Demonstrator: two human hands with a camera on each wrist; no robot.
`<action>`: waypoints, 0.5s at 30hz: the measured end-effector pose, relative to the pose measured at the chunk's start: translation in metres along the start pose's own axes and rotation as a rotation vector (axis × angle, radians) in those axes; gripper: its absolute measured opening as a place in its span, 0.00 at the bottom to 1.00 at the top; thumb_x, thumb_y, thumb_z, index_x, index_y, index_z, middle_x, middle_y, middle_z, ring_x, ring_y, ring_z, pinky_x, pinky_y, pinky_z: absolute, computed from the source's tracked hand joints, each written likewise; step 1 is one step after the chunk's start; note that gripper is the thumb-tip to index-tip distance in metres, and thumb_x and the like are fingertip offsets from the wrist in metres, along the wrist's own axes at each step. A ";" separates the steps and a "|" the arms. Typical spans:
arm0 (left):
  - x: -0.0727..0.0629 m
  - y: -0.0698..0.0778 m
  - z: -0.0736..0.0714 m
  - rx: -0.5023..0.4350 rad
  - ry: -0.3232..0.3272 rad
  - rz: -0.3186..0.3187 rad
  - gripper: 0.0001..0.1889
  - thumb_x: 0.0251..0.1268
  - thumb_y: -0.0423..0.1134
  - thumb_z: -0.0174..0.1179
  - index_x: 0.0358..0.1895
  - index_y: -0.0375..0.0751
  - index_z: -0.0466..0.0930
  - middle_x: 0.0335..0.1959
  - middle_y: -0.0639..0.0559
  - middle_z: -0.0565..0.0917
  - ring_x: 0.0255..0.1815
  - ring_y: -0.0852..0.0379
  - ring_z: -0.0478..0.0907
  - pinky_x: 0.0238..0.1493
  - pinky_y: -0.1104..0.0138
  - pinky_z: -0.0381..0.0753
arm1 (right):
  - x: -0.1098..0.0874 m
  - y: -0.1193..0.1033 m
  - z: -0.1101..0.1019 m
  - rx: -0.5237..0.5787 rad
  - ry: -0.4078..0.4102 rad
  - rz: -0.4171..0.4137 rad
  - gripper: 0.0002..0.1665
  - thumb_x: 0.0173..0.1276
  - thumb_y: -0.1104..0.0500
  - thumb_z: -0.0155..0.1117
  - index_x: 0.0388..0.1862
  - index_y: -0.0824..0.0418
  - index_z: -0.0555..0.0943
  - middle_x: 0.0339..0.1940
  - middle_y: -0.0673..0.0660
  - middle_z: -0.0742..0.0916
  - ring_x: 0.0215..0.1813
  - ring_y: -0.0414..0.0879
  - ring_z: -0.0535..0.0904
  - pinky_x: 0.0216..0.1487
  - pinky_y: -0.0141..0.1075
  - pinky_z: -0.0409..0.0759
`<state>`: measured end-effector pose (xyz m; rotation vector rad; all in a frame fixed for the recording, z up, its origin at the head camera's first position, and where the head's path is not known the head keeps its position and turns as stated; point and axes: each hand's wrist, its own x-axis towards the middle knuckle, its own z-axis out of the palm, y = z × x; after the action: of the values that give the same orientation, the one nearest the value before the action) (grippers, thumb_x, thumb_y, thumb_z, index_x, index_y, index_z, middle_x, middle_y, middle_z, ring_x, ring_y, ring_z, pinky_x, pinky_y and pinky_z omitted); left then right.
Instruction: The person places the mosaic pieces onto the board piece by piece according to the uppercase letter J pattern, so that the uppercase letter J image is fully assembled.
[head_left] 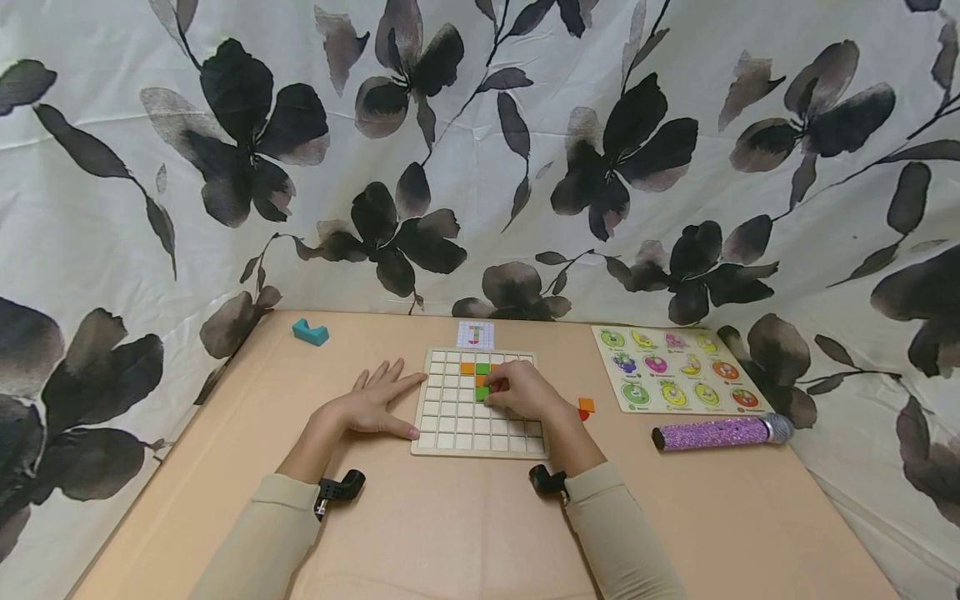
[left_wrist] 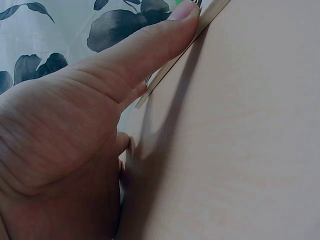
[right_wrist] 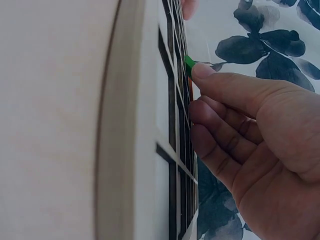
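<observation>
A pale square-grid board (head_left: 448,419) lies on the table. My left hand (head_left: 375,403) has its fingers spread, with the index finger and thumb touching the board's left edge; in the left wrist view, the thumb (left_wrist: 155,47) reaches onto the frame. Over the upper middle of the grid, my right hand (head_left: 525,390) pinches a green tile (right_wrist: 189,65) that sits tilted at the thumb tip. Orange tiles (head_left: 467,368) and green tiles (head_left: 482,394) fill several cells beside those fingers. Part of the tile group is hidden by the right hand.
A small pattern card (head_left: 476,335) lies behind the board. At right are an orange piece (head_left: 587,405) and a red piece (head_left: 582,414), a fruit sticker sheet (head_left: 660,392) and a glittery purple microphone (head_left: 712,434). A teal block (head_left: 311,332) stands back left.
</observation>
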<state>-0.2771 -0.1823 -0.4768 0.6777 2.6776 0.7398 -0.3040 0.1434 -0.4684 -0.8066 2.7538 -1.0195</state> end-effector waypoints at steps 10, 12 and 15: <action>0.002 -0.006 0.003 -0.023 0.008 0.030 0.57 0.50 0.71 0.73 0.83 0.56 0.58 0.86 0.31 0.39 0.85 0.27 0.28 0.76 0.28 0.24 | 0.000 0.000 0.000 -0.035 -0.014 -0.013 0.15 0.62 0.61 0.80 0.47 0.63 0.90 0.32 0.50 0.88 0.32 0.40 0.77 0.37 0.32 0.78; 0.001 -0.007 0.004 -0.045 0.016 0.047 0.58 0.48 0.72 0.73 0.83 0.58 0.58 0.86 0.30 0.39 0.85 0.26 0.28 0.75 0.27 0.23 | 0.000 -0.001 0.000 -0.034 -0.014 -0.011 0.15 0.62 0.61 0.80 0.47 0.63 0.90 0.32 0.50 0.88 0.33 0.40 0.77 0.38 0.32 0.79; 0.002 -0.011 0.005 -0.042 0.024 0.057 0.57 0.49 0.73 0.72 0.83 0.60 0.58 0.86 0.30 0.38 0.85 0.26 0.26 0.75 0.28 0.21 | -0.001 -0.002 -0.001 -0.037 -0.016 0.001 0.15 0.62 0.61 0.80 0.48 0.63 0.90 0.32 0.49 0.87 0.33 0.40 0.77 0.37 0.32 0.79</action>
<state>-0.2806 -0.1873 -0.4871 0.7418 2.6666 0.8217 -0.3023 0.1427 -0.4664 -0.8145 2.7673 -0.9610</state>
